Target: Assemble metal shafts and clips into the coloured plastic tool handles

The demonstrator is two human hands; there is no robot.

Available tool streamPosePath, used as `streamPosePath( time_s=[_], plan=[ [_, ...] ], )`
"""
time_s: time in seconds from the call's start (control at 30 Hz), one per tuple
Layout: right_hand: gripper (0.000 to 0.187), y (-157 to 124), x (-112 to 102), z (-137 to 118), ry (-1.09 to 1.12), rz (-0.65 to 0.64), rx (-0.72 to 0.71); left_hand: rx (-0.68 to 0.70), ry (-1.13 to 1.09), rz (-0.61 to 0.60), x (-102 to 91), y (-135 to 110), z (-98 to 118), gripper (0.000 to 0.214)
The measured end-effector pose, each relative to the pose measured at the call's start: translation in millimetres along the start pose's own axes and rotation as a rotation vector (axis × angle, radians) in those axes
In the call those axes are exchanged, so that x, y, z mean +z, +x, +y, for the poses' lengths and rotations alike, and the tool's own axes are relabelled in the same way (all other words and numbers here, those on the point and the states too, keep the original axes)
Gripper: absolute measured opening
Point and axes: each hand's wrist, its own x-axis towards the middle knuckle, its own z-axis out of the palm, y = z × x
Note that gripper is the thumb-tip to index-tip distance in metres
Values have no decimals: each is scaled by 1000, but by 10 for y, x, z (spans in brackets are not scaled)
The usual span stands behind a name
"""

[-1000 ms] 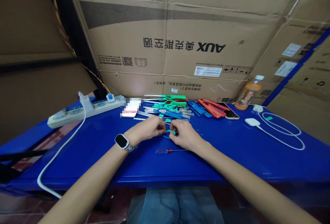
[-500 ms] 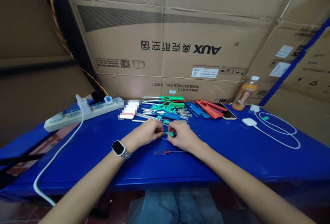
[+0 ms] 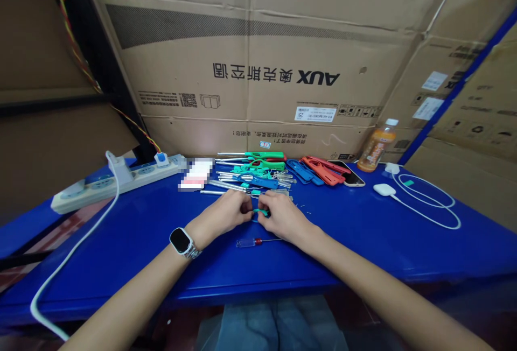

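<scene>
Between my two hands, low over the blue table, is a small green plastic part (image 3: 262,212); its exact kind is mostly hidden by my fingers. My left hand (image 3: 232,211), with a watch (image 3: 181,241) on its wrist, is closed with fingertips at the part's left end. My right hand (image 3: 280,213) pinches the part from the right. Just beyond my hands lies a pile of long-nosed lighters and their pieces: green lighters (image 3: 266,165), a blue shell (image 3: 258,181) and metal tubes (image 3: 224,185). A screwdriver (image 3: 248,243) with a clear handle lies nearer to me.
Blue and orange lighter shells (image 3: 325,170) lie right of the pile, beside a phone (image 3: 355,177). An orange drink bottle (image 3: 376,147) and a white charger with cable (image 3: 383,189) are farther right. A power strip (image 3: 100,184) lies left. Cardboard (image 3: 181,44) stands behind.
The whole view has shifted a little, so things appear slightly farther left. My hands stay together at the green part, with only slight finger movement.
</scene>
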Motion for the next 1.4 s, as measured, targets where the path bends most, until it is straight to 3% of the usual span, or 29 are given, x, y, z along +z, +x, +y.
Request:
streamPosePath(
  time_s=[0.33, 0.63, 0.83, 0.93, 1.07, 1.17, 1.4],
  plan=[
    [7, 74, -149, -125, -216, -150, -39, 5, 32, 29, 51, 5, -19, 7],
    [17, -9, -232, 140, 140, -101, -46, 188, 112, 45, -20, -68, -1, 14],
    [24, 460, -180, 457, -9, 43, 46, 244, 215, 41, -51, -82, -76, 22],
    [29, 691, -129, 542, -106, -13, 61, 238, 244, 37, -88, -112, -51, 25],
    [22, 814, -72, 552, -143, -45, 53, 191, 221, 44, -119, -167, 61, 35],
    [15, 793, -78, 549, -64, -18, 46, 182, 231, 27, -89, -168, 93, 47],
    [13, 421, -281, 503, 154, 111, -143, 131, 185, 15, -54, -140, 32, 37]
  ],
)
